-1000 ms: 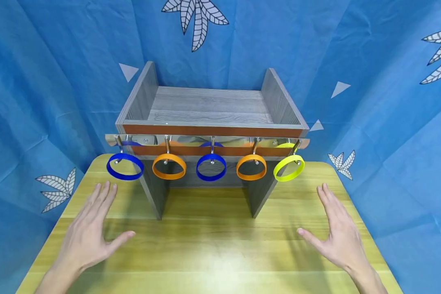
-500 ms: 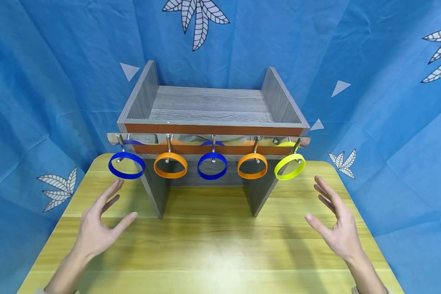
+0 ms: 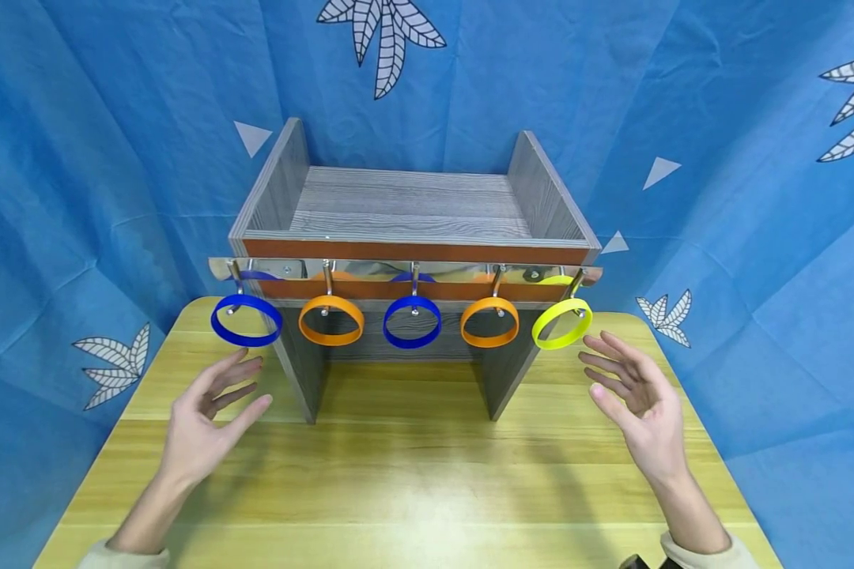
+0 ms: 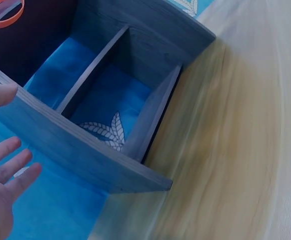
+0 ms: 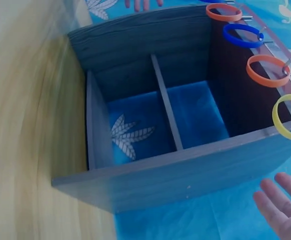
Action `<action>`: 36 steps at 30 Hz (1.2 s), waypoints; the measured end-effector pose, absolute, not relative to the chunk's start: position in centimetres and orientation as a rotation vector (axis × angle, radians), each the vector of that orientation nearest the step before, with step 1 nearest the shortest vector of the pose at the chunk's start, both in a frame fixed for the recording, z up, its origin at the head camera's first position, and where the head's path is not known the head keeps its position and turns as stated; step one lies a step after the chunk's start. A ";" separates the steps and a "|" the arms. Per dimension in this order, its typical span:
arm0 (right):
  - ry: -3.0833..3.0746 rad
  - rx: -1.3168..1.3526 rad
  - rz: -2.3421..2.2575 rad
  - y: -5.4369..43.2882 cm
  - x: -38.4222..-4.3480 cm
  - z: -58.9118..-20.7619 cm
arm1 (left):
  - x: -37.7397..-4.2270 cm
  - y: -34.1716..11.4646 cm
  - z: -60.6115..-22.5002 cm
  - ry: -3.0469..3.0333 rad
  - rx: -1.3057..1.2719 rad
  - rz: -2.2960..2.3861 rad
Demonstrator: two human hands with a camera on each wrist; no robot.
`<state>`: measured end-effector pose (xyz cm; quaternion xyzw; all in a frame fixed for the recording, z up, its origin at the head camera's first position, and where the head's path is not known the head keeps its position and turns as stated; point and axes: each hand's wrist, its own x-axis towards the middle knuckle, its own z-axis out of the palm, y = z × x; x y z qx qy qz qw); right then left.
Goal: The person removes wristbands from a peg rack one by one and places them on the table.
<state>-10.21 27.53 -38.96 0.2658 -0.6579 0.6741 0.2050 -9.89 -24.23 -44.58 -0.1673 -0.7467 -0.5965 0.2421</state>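
Several coloured rubber wristbands hang from the hooks of a shiny metal hook rail [image 3: 370,270] across the front of a grey wooden shelf [image 3: 406,197]. From left to right hang a blue wristband [image 3: 245,341], an orange wristband [image 3: 330,341], another blue wristband [image 3: 413,343], another orange wristband [image 3: 489,341] and a yellow wristband [image 3: 553,344]. My left hand [image 3: 198,433] is held over the table below the left blue wristband, fingers loosely bent, holding nothing. Below and right of the yellow wristband, my right hand [image 3: 651,423] is also bare, its palm turned inward and thumb apart from the fingers.
The shelf stands on a light wooden table [image 3: 413,474], with side panels reaching down toward the person. In the right wrist view, a divider [image 5: 166,102] splits its underside. A blue curtain [image 3: 569,71] with white leaf prints hangs behind and at both sides.
Both hands have turned from nearly flat, palms down, to palms facing inward with bent fingers. The left moved slightly right; the right hand's fingers came nearer the yellow wristband. The wristbands stay hung.
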 end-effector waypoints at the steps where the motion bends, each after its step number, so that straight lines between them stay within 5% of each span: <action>1: -1.820 0.735 1.904 27.4 -10.3 -38.9 | -10.0 -24.2 -44.6 -2.024 -0.476 -1.663; 36: -1.646 0.491 2.212 25.2 -12.9 -37.1 | -12.0 -21.9 -44.9 -1.905 -0.404 -1.866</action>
